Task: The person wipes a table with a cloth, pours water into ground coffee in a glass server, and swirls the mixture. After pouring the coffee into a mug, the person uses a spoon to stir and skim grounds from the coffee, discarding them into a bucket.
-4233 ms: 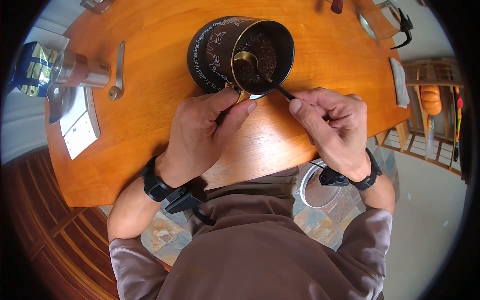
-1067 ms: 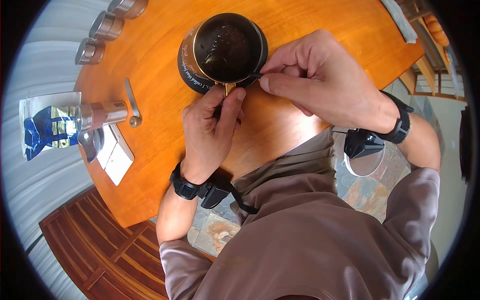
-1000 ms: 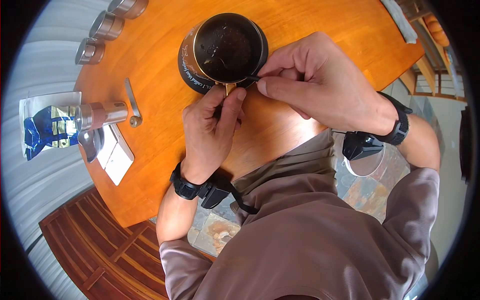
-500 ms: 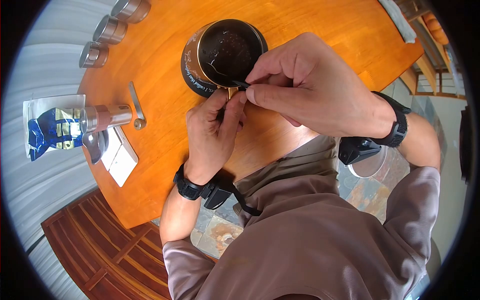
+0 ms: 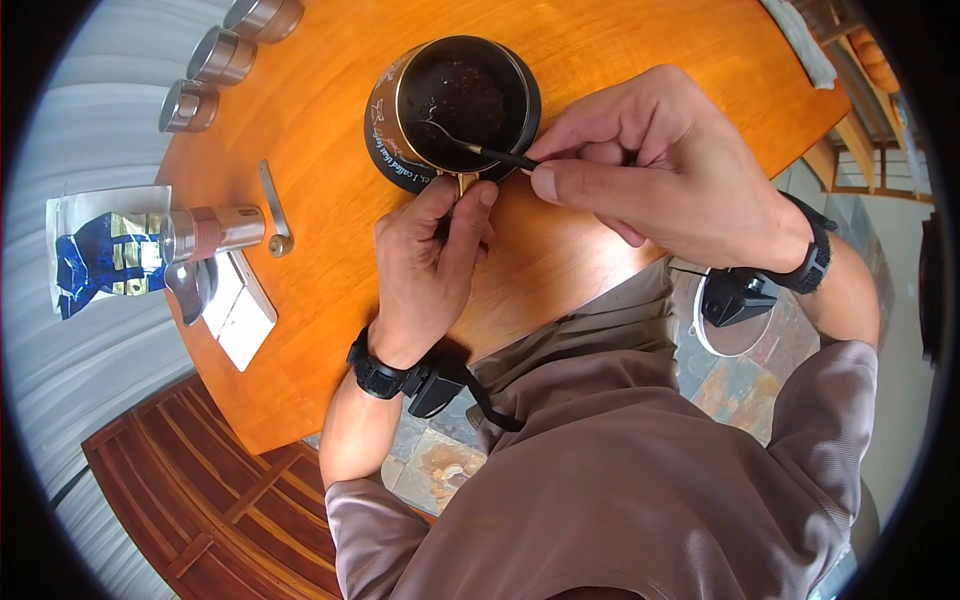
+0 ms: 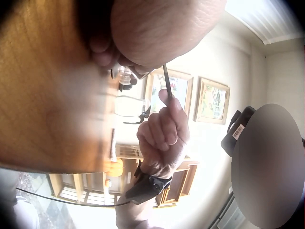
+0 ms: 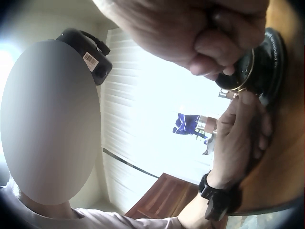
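pinching the gold handle (image 5: 463, 183) of a dark mug (image 5: 393, 118), the left hand (image 5: 425, 260) brings its thumb and forefinger together at the near side, with little gap between them. the mug stands on a dark saucer (image 5: 400, 172) bearing pale lettering, on the wooden table (image 5: 330, 330). the right hand (image 5: 665, 175) is closed at the fingertips on the dark stem of a spoon (image 5: 508, 158); thumb and forefinger meet on it, and the remaining fingers are bent. the spoon slants across the gold rim, and its head lies inside the mug, in or at the dark liquid (image 5: 472, 95) (the depth cannot be told).

the left wrist view shows the spoon stem extending from the right hand's fingertips. the right wrist view shows the left hand beside the mug.

to the left, a steel cylinder (image 5: 232, 228) with a brown band lies near a crank arm (image 5: 269, 205). next to it are a blue-and-gold bag (image 5: 112, 255) and a flat white device (image 5: 245, 320). three steel canisters (image 5: 222, 55) form a row at the far left edge.
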The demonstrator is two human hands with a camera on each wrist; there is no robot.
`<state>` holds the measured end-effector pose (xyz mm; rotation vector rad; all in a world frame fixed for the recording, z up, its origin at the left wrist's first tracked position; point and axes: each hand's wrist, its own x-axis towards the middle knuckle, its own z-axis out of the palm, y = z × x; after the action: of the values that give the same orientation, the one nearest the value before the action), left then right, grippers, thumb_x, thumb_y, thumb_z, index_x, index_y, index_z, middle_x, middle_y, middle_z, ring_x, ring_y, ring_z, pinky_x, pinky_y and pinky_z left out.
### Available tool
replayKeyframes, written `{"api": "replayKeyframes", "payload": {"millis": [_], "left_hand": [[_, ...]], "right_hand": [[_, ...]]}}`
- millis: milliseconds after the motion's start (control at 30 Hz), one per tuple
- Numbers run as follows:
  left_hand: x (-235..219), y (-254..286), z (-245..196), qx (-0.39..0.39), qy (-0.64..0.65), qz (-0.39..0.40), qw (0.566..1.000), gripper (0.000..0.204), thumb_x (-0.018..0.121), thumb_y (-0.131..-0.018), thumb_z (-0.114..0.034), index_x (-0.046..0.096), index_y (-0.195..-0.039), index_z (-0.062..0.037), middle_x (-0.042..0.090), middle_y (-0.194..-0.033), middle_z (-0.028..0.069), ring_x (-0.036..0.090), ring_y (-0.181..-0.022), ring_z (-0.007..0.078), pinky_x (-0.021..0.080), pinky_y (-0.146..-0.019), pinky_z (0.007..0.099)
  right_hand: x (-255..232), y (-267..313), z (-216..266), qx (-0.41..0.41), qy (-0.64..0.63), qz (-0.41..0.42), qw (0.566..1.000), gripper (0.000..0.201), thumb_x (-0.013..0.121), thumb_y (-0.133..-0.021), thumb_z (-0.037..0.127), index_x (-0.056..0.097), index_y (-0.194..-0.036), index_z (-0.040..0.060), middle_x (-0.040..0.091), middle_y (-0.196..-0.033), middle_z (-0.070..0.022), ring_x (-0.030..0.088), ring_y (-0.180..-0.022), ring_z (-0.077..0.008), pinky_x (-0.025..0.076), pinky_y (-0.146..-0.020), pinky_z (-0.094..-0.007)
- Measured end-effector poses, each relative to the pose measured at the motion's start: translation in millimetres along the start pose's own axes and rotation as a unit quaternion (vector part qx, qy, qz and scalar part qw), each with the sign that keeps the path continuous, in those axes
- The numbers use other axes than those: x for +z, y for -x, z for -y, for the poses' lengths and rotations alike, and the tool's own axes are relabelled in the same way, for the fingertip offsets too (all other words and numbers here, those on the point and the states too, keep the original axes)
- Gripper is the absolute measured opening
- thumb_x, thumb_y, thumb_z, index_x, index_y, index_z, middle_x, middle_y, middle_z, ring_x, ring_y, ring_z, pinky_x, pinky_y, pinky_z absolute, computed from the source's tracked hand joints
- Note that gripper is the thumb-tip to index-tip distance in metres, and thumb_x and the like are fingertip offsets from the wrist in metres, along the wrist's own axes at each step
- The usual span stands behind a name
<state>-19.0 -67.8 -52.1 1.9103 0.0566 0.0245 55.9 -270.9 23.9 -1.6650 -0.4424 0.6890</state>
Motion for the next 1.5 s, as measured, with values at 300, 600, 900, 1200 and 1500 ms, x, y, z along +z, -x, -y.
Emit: {"api": "replayKeyframes", "payload": {"millis": [300,600,900,1200,1500], "left_hand": [[0,1,0,-0.014,0.016,0.005,1.000,0.023,0.057,-0.102,-0.021,0.062,-0.087,-0.0051,0.059,-0.067,-0.0023,0.052,-0.055,0.0027,0.038,-0.049,0.0178],[0,0,-2,-0.021,0.021,-0.008,1.000,0.026,0.056,-0.103,-0.023,0.061,-0.083,-0.0071,0.059,-0.066,-0.0017,0.052,-0.052,0.0027,0.036,-0.046,0.0175],[5,2,-5,-0.082,0.007,-0.075,0.994,0.027,0.057,-0.102,-0.026,0.062,-0.082,-0.0096,0.059,-0.065,-0.0026,0.048,-0.051,0.0014,0.033,-0.045,0.0154],[-15,2,17,-0.036,-0.105,-0.098,0.989,0.034,0.050,-0.105,-0.034,0.062,-0.088,-0.0072,0.060,-0.072,-0.0007,0.049,-0.055,0.0025,0.032,-0.049,0.0161],[-32,0,25,-0.001,-0.116,-0.086,0.990,0.029,0.047,-0.106,-0.028,0.062,-0.094,-0.0055,0.061,-0.079,0.0001,0.050,-0.061,0.0028,0.032,-0.052,0.0156]], "right_hand": [[-15,-1,-11,-0.006,-0.070,-0.035,0.997,0.013,0.065,-0.092,0.002,0.070,-0.096,-0.0085,0.052,-0.051,0.0016,0.038,-0.041,-0.0022,0.037,-0.048,-0.0192],[-33,23,-28,0.056,-0.121,-0.084,0.988,0.023,0.066,-0.094,0.021,0.070,-0.093,-0.0009,0.052,-0.051,0.0029,0.039,-0.041,-0.0015,0.025,-0.039,-0.0186],[-87,145,-100,-0.080,-0.208,-0.309,0.924,0.022,0.053,-0.102,0.017,0.063,-0.108,-0.0021,0.053,-0.065,-0.0001,0.041,-0.049,-0.0053,0.029,-0.041,-0.0180],[-72,321,-206,-0.033,-0.308,-0.497,0.811,0.022,0.053,-0.103,0.020,0.060,-0.109,0.0003,0.043,-0.068,0.0034,0.037,-0.059,-0.0062,0.030,-0.043,-0.0188],[-17,372,-498,0.325,-0.414,-0.590,0.612,0.009,0.046,-0.101,0.010,0.054,-0.100,0.0055,0.035,-0.062,0.0054,0.032,-0.049,-0.0066,0.025,-0.041,-0.0219]]}}
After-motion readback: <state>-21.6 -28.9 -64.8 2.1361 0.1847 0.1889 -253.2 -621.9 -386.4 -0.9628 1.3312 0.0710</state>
